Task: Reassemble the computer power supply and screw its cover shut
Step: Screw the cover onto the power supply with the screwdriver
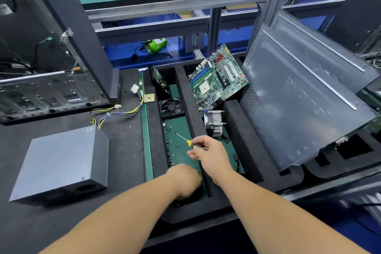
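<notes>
Right hand [208, 154] gripping screwdriver [186, 140], left hand [185, 179] blurred, grasp unclear, above screws [171, 150]

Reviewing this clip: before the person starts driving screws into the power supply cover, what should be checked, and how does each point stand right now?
1. Screwdriver in right hand: ok.
2. Screw picked up by left hand: cannot tell, fingers hidden and blurred.
3. Loose screws available in the foam tray: ok.
4. Power supply cover seated: appears ok.
5. Hands at the power supply: not ok, both are over the tray.
</notes>
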